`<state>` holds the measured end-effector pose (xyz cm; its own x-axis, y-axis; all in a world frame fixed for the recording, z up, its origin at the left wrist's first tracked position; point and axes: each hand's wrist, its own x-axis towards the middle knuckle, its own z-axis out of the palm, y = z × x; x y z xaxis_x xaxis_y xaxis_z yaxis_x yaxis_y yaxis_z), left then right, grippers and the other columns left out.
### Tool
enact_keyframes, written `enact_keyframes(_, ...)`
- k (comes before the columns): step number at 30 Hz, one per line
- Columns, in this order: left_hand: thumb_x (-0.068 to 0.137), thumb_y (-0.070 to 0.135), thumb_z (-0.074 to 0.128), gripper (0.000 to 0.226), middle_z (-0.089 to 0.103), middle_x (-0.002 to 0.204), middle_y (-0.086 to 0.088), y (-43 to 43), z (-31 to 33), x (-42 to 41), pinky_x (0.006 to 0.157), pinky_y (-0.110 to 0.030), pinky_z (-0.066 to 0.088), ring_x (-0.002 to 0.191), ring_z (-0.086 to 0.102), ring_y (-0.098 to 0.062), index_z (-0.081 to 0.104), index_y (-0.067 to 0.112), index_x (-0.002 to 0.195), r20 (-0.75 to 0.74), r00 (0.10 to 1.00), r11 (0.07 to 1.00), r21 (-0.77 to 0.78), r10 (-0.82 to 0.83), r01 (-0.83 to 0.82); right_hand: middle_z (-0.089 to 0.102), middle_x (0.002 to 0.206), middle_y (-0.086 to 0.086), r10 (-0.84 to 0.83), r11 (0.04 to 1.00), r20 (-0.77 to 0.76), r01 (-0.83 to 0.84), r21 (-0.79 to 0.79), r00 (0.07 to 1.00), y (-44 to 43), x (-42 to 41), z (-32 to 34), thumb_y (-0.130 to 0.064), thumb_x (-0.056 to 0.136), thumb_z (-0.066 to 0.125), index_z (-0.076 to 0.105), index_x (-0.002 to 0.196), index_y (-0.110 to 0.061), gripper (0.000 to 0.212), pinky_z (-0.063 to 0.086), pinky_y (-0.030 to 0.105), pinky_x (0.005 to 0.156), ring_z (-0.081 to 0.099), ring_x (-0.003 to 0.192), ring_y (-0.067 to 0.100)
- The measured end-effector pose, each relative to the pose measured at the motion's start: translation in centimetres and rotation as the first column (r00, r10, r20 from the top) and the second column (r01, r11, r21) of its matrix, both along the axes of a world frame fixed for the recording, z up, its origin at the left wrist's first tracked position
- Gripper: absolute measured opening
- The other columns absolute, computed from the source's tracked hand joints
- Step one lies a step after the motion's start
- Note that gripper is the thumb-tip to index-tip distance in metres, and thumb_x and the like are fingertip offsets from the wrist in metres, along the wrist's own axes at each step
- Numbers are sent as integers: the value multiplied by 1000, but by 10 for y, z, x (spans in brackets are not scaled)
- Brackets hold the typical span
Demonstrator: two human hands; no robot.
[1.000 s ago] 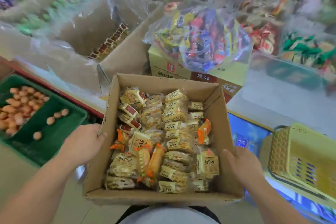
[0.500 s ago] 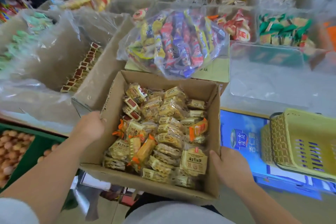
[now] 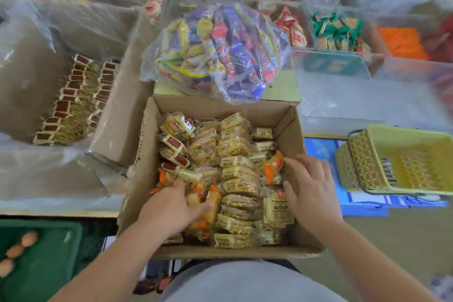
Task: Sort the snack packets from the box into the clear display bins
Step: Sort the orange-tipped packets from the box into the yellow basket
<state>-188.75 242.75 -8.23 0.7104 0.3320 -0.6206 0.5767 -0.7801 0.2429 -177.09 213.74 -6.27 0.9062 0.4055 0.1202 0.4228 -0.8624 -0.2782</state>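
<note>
An open cardboard box [image 3: 220, 107] sits in front of me, full of small yellow, red-labelled and orange snack packets [image 3: 235, 162]. My left hand [image 3: 171, 208] lies palm down on orange packets at the box's near left. Its fingertips dip among them and are hidden. My right hand [image 3: 312, 191] is inside the right side of the box, fingers spread. Its fingertips touch an orange packet [image 3: 272, 167] and the yellow ones beside it. Clear display bins [image 3: 343, 61] stand beyond the box, some holding green or red packets.
A clear bag of mixed colourful snacks [image 3: 218, 51] rests on a carton right behind the box. A large plastic-lined carton [image 3: 117, 110] with rows of red-labelled packets is at the left. A yellow basket [image 3: 402, 159] stands at the right, a green tray [image 3: 49, 260] at lower left.
Both hands have left the box's outer sides and moved inside onto the packets. The view has shifted left and closer over the box.
</note>
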Motion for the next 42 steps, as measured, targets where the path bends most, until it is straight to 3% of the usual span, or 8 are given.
enact_keyframes(4, 55, 96, 56, 129, 65, 114, 1, -7, -13, 15, 62, -31, 50, 90, 64, -18, 24, 16, 151, -30, 999, 998, -60, -10, 8, 35, 153, -1, 79, 992, -289, -104, -72, 954, 32, 13, 5, -45, 96, 57, 50, 141, -32, 48, 39, 45, 111, 33, 140, 25)
enact_keyframes(11, 78, 49, 76, 62, 60, 83, 7, -17, -25, 13, 49, -26, 41, 70, 60, -9, 38, 26, 121, 132, 991, 978, -207, 25, 3, 10, 167, 6, -114, 978, -690, -43, -206, 715, 62, 42, -14, -62, 98, 43, 33, 155, -24, 70, 30, 52, 117, 24, 149, 39)
enact_keyframes(16, 73, 32, 86, 48, 57, 105, 15, -1, -16, 5, 58, -28, 50, 80, 63, -10, 50, 44, 102, 160, 914, 831, -496, 373, -252, 30, 162, 4, -107, 988, -614, 14, -155, 782, 55, 47, -19, -58, 99, 46, 64, 130, -23, 50, 37, 38, 108, 35, 145, 23)
enact_keyframes(21, 62, 45, 79, 48, 61, 105, 25, 23, 19, -15, 60, -20, 49, 86, 62, 3, 58, 50, 105, 293, 726, 726, -564, 622, -395, 49, 142, -10, 13, 985, -371, 51, 162, 929, 61, 45, 2, -29, 92, 69, 70, 93, -32, 3, 42, 26, 90, 51, 113, 5)
enact_keyframes(27, 72, 28, 88, 51, 66, 105, 26, 38, 55, -57, 53, -21, 56, 86, 67, 4, 60, 44, 112, 522, 379, 642, -552, 764, -533, 53, 124, -27, 430, 876, -476, -227, 425, 767, 134, 36, 23, -19, 94, 69, 48, 140, -41, 55, 42, 7, 73, 53, 86, -12)
enact_keyframes(31, 77, 18, 86, 51, 64, 105, 26, 40, 51, -80, 54, -28, 57, 82, 65, 1, 61, 46, 112, 544, 172, 512, -569, 821, -644, 59, 122, -15, 580, 812, -567, -469, 346, 585, 207, 20, 7, -23, 93, 71, 46, 148, -34, 61, 42, 4, 68, 58, 76, -12)
enact_keyframes(36, 87, -6, 71, 51, 69, 103, 9, 32, 36, -92, 50, -33, 58, 82, 68, -13, 66, 43, 99, 299, -130, 194, -837, 945, -512, 63, 114, 4, 619, 579, -617, -813, -60, 486, 269, 4, -32, -22, 90, 64, 65, 120, -18, 30, 54, 40, 88, 63, 105, 26)
enact_keyframes(42, 91, -3, 67, 35, 69, 107, -4, 27, 22, -100, 54, -42, 59, 86, 66, -29, 65, 27, 110, 116, -173, 30, -902, 978, -432, 49, 134, 5, 637, 252, -596, -863, -439, 489, 297, -8, -49, -41, 82, 70, 50, 140, -23, 64, 56, 42, 86, 59, 113, 26)
